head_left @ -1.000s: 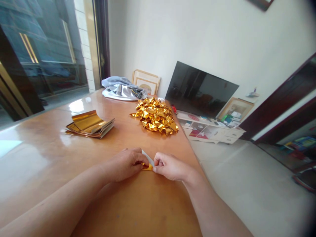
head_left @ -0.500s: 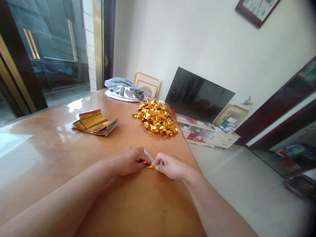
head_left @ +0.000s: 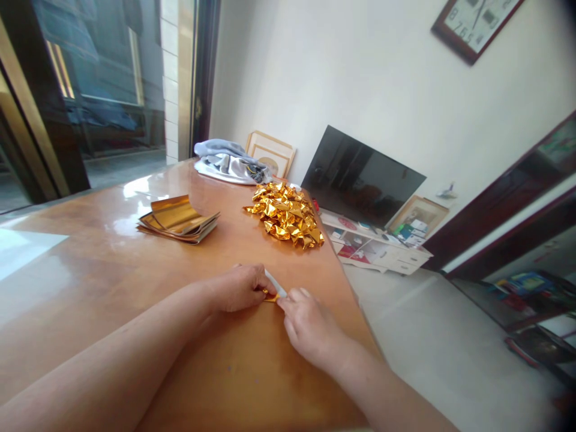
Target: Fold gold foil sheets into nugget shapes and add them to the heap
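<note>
A small piece of gold foil paper [head_left: 272,296], its pale backing showing along one folded edge, lies on the wooden table between my hands. My left hand [head_left: 243,288] is closed on its left side, fingers pressing it to the tabletop. At the right end, my right hand [head_left: 308,321] pinches the corner with bent fingers. Much of the paper is covered by my fingers. Beyond my left hand lies a stack of gold foil sheets [head_left: 177,219], the top one curling up. Farther off and to the right is a heap of folded gold foil pieces [head_left: 288,217].
A bundle of light blue and grey cloth [head_left: 229,163] lies at the table's far end, near leaning picture frames [head_left: 272,150]. The table [head_left: 216,372] has its right edge close to my right arm. Past it stand a television [head_left: 362,174] and a low white cabinet [head_left: 382,255].
My right hand has turned and flattened lower over the right end of the paper, its knuckles now facing up. My left hand stays on the paper. The view has shifted slightly.
</note>
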A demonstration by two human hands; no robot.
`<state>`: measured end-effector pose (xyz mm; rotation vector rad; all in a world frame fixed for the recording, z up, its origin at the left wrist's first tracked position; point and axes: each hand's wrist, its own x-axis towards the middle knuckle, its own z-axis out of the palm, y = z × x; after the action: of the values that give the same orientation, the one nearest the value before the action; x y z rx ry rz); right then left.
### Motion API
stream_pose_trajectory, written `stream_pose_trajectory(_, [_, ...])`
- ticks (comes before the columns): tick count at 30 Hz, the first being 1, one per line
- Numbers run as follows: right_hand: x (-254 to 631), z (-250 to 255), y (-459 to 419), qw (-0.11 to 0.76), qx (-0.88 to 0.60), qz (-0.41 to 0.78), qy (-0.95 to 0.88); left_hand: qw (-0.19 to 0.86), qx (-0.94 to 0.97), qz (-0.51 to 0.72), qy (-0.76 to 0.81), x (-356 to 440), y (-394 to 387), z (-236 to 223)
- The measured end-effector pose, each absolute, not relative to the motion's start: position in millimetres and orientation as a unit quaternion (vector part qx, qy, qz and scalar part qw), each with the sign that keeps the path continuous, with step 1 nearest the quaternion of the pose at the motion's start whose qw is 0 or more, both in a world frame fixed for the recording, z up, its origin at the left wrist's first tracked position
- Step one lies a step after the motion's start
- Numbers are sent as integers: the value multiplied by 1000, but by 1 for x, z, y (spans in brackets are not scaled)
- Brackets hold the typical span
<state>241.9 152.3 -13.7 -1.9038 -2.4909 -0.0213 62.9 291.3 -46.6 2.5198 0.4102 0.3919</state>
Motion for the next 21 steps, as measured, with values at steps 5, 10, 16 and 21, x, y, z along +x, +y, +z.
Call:
stream_pose_trajectory(5, [231,-18,145,-43,-588,-78,-804,282,937,145,146,62,293,-45])
stream_pose_trajectory(10, [230,-20,149,-61,-551,-111,-825,296,933,140,151,61,294,-43])
stream_pose_trajectory(16, [233,-24,152,-73,-534,-119,-834,292,933,136,158,62,295,-44])
stream_pose_trajectory(21, [234,-20,154,-65,-518,-118,-845,290,933,131,166,62,295,-44])
